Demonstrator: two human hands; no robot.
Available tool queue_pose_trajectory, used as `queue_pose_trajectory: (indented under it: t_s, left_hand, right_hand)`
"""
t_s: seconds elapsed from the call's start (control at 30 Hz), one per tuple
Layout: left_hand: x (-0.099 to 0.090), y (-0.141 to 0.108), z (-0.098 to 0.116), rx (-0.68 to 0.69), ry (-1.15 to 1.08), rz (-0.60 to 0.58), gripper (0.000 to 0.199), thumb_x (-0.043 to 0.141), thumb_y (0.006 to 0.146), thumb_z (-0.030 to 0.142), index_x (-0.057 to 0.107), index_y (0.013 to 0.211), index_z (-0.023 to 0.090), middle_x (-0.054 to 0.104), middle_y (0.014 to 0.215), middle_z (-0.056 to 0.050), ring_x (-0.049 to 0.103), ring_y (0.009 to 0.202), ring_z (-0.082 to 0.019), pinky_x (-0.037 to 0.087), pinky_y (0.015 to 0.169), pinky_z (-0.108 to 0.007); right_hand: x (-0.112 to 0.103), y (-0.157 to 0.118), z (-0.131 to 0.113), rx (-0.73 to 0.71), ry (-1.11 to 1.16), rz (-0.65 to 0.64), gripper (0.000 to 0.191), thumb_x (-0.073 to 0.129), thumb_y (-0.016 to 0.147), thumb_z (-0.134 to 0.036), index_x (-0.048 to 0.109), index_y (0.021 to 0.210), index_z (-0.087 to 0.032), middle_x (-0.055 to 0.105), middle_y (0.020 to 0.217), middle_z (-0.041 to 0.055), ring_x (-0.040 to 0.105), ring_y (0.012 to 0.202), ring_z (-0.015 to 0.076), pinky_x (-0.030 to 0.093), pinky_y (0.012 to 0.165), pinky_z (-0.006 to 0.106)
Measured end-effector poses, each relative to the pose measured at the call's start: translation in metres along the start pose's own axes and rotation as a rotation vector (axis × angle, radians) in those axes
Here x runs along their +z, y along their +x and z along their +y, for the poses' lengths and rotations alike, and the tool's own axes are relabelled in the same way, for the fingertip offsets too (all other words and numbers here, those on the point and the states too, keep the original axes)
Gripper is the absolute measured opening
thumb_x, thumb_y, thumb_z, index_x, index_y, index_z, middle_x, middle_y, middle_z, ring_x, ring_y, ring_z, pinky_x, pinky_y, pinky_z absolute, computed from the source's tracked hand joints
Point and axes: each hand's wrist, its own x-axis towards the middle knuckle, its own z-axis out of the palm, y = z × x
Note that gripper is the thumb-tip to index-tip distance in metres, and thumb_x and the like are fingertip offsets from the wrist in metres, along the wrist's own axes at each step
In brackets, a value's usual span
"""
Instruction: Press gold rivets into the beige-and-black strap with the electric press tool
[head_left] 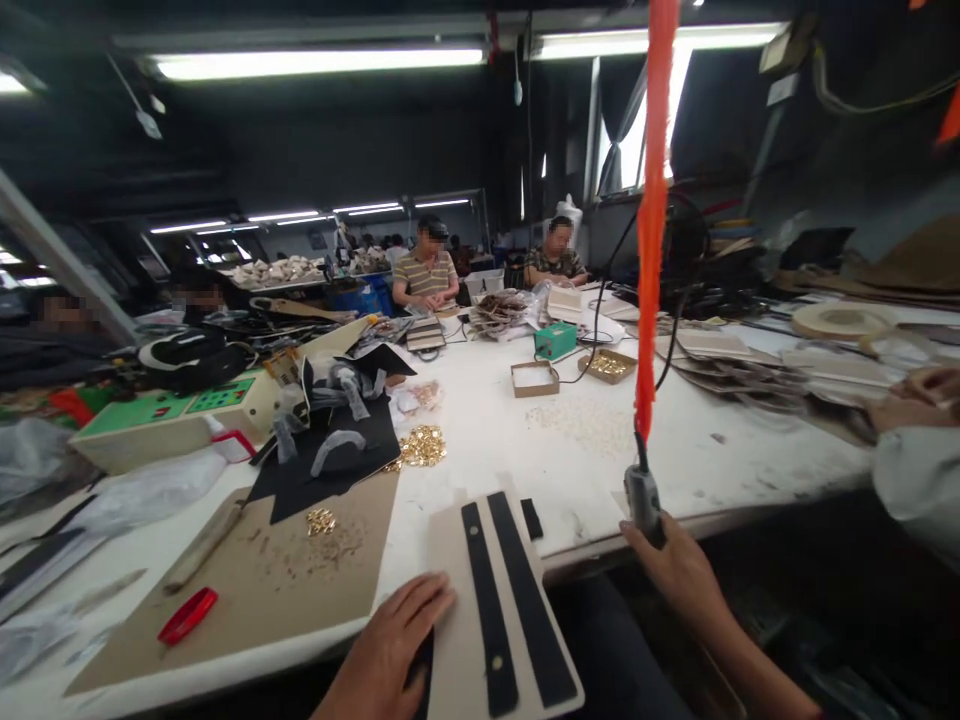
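A beige panel (448,640) with two black straps (529,600) lies in front of me, jutting over the table's near edge. Round light-coloured spots show on the left strap. My left hand (390,640) grips the panel's left edge, fingertips on top and thumb lower down. To the right, my right hand (679,570) is wrapped around a grey electric screwdriver (643,497), which hangs from an orange strap (651,220). Its lower end is hidden by my fingers. A short black piece (531,518) sits beside the panel's upper right edge.
A brown board (360,560) bears small gold parts (321,521) and a red oval object (187,616). Behind lie a gold pile (424,446), a cardboard tray (534,379) and a green box (555,341). Co-workers sit across; another person's sleeve (919,485) is at right.
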Motion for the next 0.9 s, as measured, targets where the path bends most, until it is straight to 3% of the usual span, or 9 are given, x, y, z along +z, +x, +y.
queue_pose_trajectory:
  t_s: [0.13, 0.23, 0.3, 0.37, 0.43, 0.5, 0.67, 0.77, 0.9]
  left_hand:
    - [0.007, 0.006, 0.021, 0.044, 0.010, 0.047, 0.064, 0.065, 0.089, 0.031, 0.051, 0.151, 0.041, 0.054, 0.156, 0.000, 0.056, 0.145, -0.021, 0.052, 0.123, -0.040]
    - [0.007, 0.029, 0.030, 0.020, -0.210, 0.097, 0.048, 0.065, 0.090, 0.041, 0.067, 0.137, 0.033, 0.066, 0.144, -0.005, 0.062, 0.137, -0.021, 0.052, 0.121, -0.039]
    - [0.004, 0.046, 0.028, -0.112, -0.427, 0.140, 0.040, 0.061, 0.092, 0.045, 0.074, 0.125, 0.027, 0.072, 0.132, -0.008, 0.068, 0.127, -0.020, 0.054, 0.117, -0.036]
    - [-0.005, 0.062, 0.022, -0.369, -0.600, 0.231, 0.044, 0.059, 0.092, 0.051, 0.075, 0.123, 0.023, 0.074, 0.129, -0.009, 0.068, 0.127, -0.021, 0.053, 0.118, -0.037]
    - [-0.019, 0.078, 0.015, -0.604, -0.711, 0.350, 0.056, 0.064, 0.087, 0.057, 0.072, 0.127, 0.020, 0.071, 0.135, -0.009, 0.062, 0.137, -0.025, 0.045, 0.126, -0.043]
    - [-0.037, 0.093, 0.011, -0.726, -0.836, 0.454, 0.065, 0.071, 0.081, 0.060, 0.070, 0.129, 0.017, 0.068, 0.140, -0.010, 0.057, 0.142, -0.028, 0.040, 0.130, -0.045]
    - [-0.082, 0.107, 0.015, -0.783, -1.411, 0.656, 0.068, 0.081, 0.078, 0.048, 0.064, 0.137, 0.019, 0.071, 0.134, -0.010, 0.071, 0.124, -0.024, 0.051, 0.121, -0.044]
    - [-0.096, 0.102, 0.024, -0.784, -1.645, 0.638, 0.070, 0.083, 0.077, 0.037, 0.061, 0.140, 0.018, 0.075, 0.126, -0.011, 0.076, 0.113, -0.023, 0.058, 0.114, -0.044]
    - [-0.100, 0.091, 0.039, -0.793, -1.737, 0.546, 0.065, 0.081, 0.079, 0.035, 0.063, 0.138, 0.015, 0.074, 0.126, -0.013, 0.076, 0.111, -0.025, 0.059, 0.113, -0.045]
  right_hand:
    - [0.006, -0.003, 0.014, -0.134, 0.085, 0.030, 0.074, 0.059, 0.079, -0.070, 0.064, 0.128, -0.016, 0.068, 0.129, 0.0163, 0.062, 0.122, 0.0353, 0.044, 0.110, 0.048]
    - [0.003, -0.016, 0.027, -0.206, 0.129, 0.173, 0.077, 0.061, 0.081, -0.069, 0.061, 0.135, -0.014, 0.064, 0.134, 0.0159, 0.060, 0.124, 0.0337, 0.043, 0.114, 0.050]
    - [-0.002, -0.029, 0.033, -0.249, 0.133, 0.292, 0.071, 0.061, 0.084, -0.067, 0.063, 0.133, -0.016, 0.063, 0.132, 0.0145, 0.061, 0.121, 0.0323, 0.044, 0.113, 0.051]
    - [-0.004, -0.046, 0.034, -0.318, 0.134, 0.333, 0.059, 0.061, 0.088, -0.063, 0.067, 0.128, -0.020, 0.064, 0.129, 0.0122, 0.062, 0.118, 0.0300, 0.046, 0.112, 0.050]
    - [-0.001, -0.061, 0.028, -0.384, 0.147, 0.298, 0.049, 0.063, 0.089, -0.060, 0.070, 0.121, -0.023, 0.066, 0.126, 0.0100, 0.064, 0.116, 0.0280, 0.049, 0.109, 0.047]
    - [0.007, -0.073, 0.018, -0.418, 0.180, 0.226, 0.045, 0.065, 0.089, -0.058, 0.072, 0.118, -0.024, 0.067, 0.125, 0.0090, 0.065, 0.116, 0.0276, 0.051, 0.107, 0.046]
    - [0.023, -0.077, -0.015, -0.343, 0.257, -0.051, 0.044, 0.065, 0.089, -0.061, 0.074, 0.115, -0.027, 0.071, 0.126, 0.0065, 0.067, 0.117, 0.0287, 0.055, 0.105, 0.041]
    - [0.019, -0.073, -0.044, -0.265, 0.281, -0.121, 0.050, 0.064, 0.086, -0.067, 0.075, 0.115, -0.027, 0.072, 0.127, 0.0058, 0.067, 0.119, 0.0291, 0.056, 0.102, 0.037]
    - [0.010, -0.072, -0.090, -0.197, 0.371, -0.219, 0.059, 0.060, 0.088, -0.071, 0.071, 0.127, -0.028, 0.071, 0.130, 0.0067, 0.066, 0.121, 0.0283, 0.056, 0.103, 0.037]
